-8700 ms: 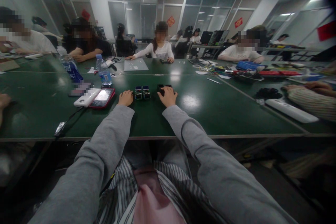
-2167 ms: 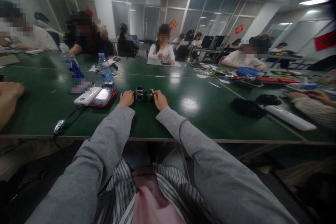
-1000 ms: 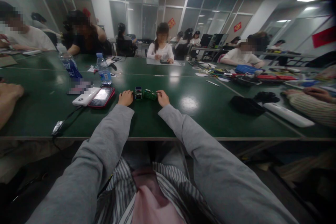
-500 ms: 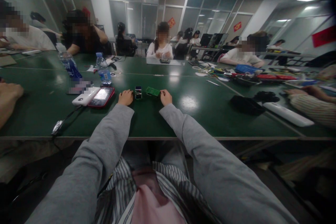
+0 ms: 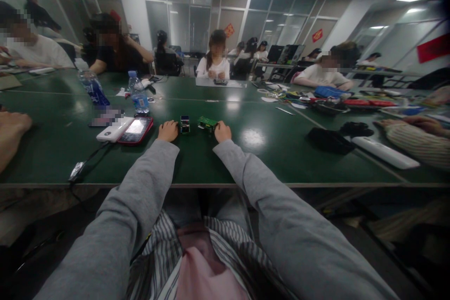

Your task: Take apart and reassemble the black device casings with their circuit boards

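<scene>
In the head view, my right hand (image 5: 222, 132) grips the right end of a green circuit board (image 5: 207, 123). The board is tilted above the green table, with white and metallic parts showing along its near edge. My left hand (image 5: 168, 131) rests on the table with fingers loosely curved and apart, holding nothing visible. Close to its fingertips stands a small electronic module (image 5: 184, 124) with a dark top and silvery components. A narrow strip of table separates this module from the green board.
To the left lie a red-edged phone (image 5: 136, 130), a white power bank (image 5: 114, 130) with a cable, and two bottles, one a water bottle (image 5: 138, 93). A black cloth-like item (image 5: 330, 140) and a long white object (image 5: 386, 153) lie right. Other people sit around the table.
The green circuit board has turned in my right hand, so its near edge with white and metallic parts now shows. My left hand and the small module have stayed in place.
</scene>
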The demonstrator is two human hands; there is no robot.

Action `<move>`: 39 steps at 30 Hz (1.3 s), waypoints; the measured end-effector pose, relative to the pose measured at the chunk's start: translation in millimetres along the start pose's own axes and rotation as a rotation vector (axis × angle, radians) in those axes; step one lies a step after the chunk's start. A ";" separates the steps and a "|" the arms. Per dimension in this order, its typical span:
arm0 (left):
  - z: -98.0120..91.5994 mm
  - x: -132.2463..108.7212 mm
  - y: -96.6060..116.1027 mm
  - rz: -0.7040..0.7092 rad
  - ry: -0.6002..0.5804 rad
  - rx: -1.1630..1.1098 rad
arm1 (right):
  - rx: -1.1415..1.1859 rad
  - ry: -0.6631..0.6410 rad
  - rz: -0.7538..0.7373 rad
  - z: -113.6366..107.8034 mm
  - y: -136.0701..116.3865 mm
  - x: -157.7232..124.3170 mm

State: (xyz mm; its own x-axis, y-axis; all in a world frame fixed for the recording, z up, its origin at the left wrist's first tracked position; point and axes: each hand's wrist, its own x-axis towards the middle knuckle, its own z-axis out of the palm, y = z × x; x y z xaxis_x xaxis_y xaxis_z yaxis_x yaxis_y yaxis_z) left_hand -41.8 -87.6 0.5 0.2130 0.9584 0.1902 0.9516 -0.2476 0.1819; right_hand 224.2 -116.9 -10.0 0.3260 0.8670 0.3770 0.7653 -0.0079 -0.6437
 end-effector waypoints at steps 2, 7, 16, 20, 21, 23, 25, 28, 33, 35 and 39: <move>-0.1 -0.1 0.1 0.004 -0.001 0.004 | -0.029 -0.004 -0.012 -1.5 -0.8 -2.3; 0.0 0.2 0.4 0.008 0.007 0.013 | -0.082 0.042 -0.100 -12.0 -6.4 -5.5; 3.2 1.6 -1.6 0.007 0.019 0.020 | -0.085 -0.127 -0.308 -1.4 -19.3 6.3; 5.0 2.6 -2.7 0.010 0.019 0.012 | -0.086 -0.213 -0.275 -12.2 -5.5 10.3; 5.0 2.7 -2.8 0.010 0.020 0.010 | -0.086 -0.219 -0.277 -20.2 2.8 11.0; 4.4 2.2 -2.9 0.012 0.022 0.006 | -0.096 -0.218 -0.276 -42.5 27.1 12.9; 3.5 0.8 -2.8 0.013 0.027 0.002 | -0.142 -0.178 -0.252 -72.1 62.0 16.3; 2.4 -2.0 -2.3 0.008 0.040 -0.003 | -0.294 -0.082 -0.136 -124.4 127.2 22.3; 3.1 -4.0 -1.7 -0.001 0.053 -0.007 | -0.525 0.023 0.121 -216.2 226.1 20.0; 3.8 -3.9 -1.8 -0.003 0.056 -0.005 | -0.562 0.119 0.144 -252.7 254.7 21.1; 4.3 -3.4 -2.1 0.002 0.061 -0.003 | -0.510 0.476 0.258 -322.5 307.2 43.9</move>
State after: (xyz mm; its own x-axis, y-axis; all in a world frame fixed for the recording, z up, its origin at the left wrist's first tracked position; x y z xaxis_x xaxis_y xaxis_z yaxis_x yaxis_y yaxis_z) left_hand -43.6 -89.8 -4.7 0.2011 0.9474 0.2491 0.9505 -0.2502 0.1841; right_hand 652.6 -242.0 23.6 0.6470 0.4972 0.5782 0.7565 -0.5133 -0.4052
